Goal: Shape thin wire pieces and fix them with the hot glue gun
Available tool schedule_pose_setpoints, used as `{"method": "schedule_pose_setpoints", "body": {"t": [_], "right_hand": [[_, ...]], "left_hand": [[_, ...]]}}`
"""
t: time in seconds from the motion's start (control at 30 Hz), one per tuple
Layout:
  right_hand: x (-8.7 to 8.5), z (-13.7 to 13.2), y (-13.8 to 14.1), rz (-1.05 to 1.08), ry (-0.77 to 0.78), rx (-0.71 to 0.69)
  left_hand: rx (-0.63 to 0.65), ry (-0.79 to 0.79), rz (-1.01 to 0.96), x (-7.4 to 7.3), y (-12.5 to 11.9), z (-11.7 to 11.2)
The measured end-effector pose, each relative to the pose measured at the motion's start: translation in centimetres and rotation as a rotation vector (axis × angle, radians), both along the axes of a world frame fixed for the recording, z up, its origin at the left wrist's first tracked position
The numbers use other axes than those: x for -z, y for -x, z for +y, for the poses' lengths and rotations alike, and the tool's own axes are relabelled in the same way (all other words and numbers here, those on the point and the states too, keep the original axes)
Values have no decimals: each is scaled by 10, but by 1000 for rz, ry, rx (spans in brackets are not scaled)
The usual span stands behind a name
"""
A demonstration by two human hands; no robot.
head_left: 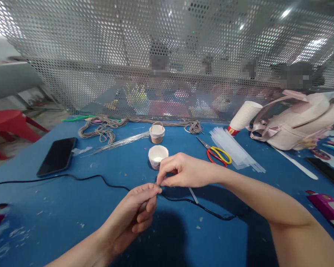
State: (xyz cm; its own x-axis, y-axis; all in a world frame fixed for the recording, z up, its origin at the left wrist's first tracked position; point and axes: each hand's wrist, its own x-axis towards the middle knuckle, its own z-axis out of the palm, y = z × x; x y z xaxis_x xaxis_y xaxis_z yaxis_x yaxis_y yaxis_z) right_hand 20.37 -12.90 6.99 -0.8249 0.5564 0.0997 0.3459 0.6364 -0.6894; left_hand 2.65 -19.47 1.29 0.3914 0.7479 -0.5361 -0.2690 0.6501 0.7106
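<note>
My left hand (pixel 136 213) and my right hand (pixel 183 171) meet above the blue table (pixel 72 215), fingertips pinched together on a thin piece of greyish string or wire (pixel 158 185) that is too small to name for sure. A thin pale strip (pixel 193 195) pokes out under my right hand. Just behind my hands stands a small white paper cup (pixel 157 156), and behind it a second cup wrapped in grey-brown cord (pixel 157 133).
A black phone (pixel 57 155) lies at left with its black cable (pixel 100 180) running across under my hands. Cord bundle (pixel 102 129), thin wires (pixel 119 142), red-yellow scissors (pixel 215 154), clear strips (pixel 233 148), stacked cups (pixel 243 116), pink bag (pixel 297 120). Perforated screen (pixel 167 55) behind, people beyond.
</note>
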Motion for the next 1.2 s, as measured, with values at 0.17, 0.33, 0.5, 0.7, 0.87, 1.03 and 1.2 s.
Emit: {"method": "schedule_pose_setpoints", "body": {"t": [0.17, 0.33, 0.5, 0.7, 0.87, 1.03, 1.2], "right_hand": [[9, -15, -4, 7, -138, 101], [20, -29, -5, 5, -285, 243], [30, -37, -2, 25, -399, 359], [40, -40, -1, 65, -408, 409], [43, -42, -1, 84, -373, 448], [47, -39, 1, 65, -310, 492], [52, -33, 3, 59, -217, 492]], "left_hand": [[-47, -31, -57, 5, 2, 0], [-87, -75, -99, 8, 2, 1], [-112, -90, -100, 10, 2, 1], [-133, -99, -128, 12, 2, 0], [-128, -106, -124, 12, 2, 1], [-124, -102, -156, 11, 3, 0], [-112, -103, -161, 10, 3, 0]]}}
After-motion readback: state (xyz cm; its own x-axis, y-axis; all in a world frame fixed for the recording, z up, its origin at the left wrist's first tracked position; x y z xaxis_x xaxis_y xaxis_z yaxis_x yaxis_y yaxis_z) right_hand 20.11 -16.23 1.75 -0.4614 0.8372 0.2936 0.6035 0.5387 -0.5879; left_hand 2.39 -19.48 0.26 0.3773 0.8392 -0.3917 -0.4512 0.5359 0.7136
